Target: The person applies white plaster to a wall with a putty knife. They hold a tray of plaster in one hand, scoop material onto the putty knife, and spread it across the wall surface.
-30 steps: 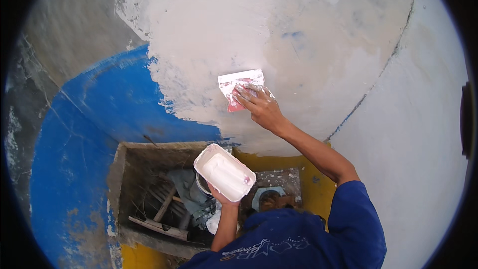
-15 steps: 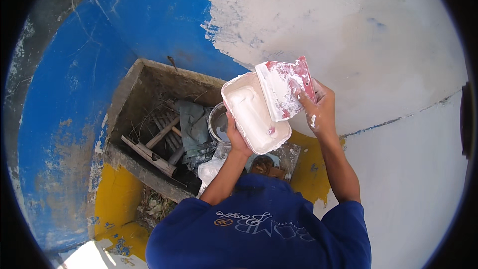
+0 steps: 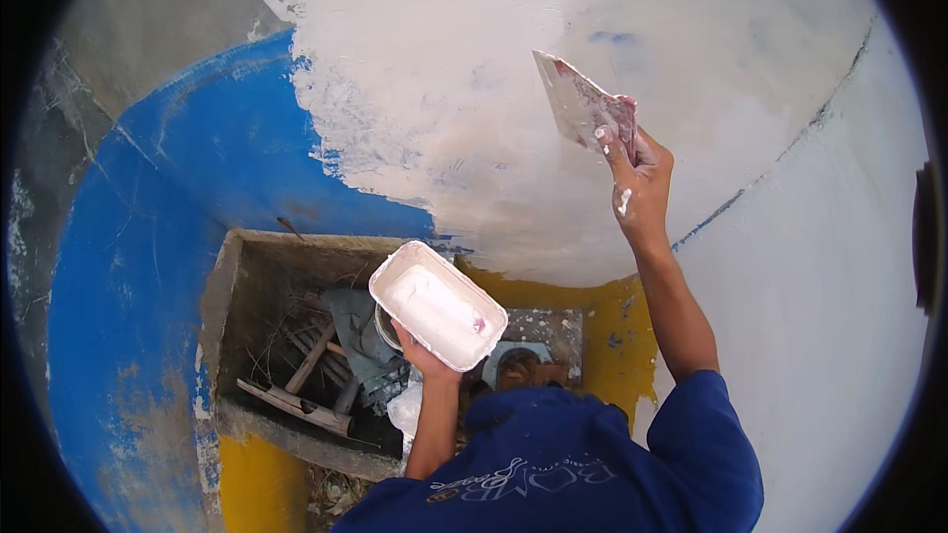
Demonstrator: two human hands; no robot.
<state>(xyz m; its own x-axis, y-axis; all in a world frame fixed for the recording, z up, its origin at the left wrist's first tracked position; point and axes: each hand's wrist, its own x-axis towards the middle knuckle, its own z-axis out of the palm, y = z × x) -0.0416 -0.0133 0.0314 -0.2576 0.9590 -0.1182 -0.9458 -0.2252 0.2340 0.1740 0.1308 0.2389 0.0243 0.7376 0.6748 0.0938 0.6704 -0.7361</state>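
My left hand (image 3: pixel 423 353) grips a white rectangular tub (image 3: pixel 449 308) of white paste from underneath, low in the view. My right hand (image 3: pixel 637 178) is raised, closed on a flat, pinkish-red and metal spreader (image 3: pixel 583 104) smeared with white, its blade pointing up and left; I cannot tell whether it touches the wall. Behind it is the wall's white-coated patch (image 3: pixel 444 59), which has a ragged border against blue paint (image 3: pixel 168 227). White smears mark my right fingers and thumb.
Below stands a concrete box (image 3: pixel 232 286) holding wooden pieces, grey cloth and a white bag; a round bucket is mostly hidden behind the tub. Beside it lies a speckled slab (image 3: pixel 563 326). Yellow paint (image 3: pixel 257 479) covers lower surfaces. A crack (image 3: pixel 820 118) crosses the right wall.
Half a second ago the spreader was at the tub's rim; now my right hand has lifted it up and away. The tub is lower and further left in view, and the view has shifted.
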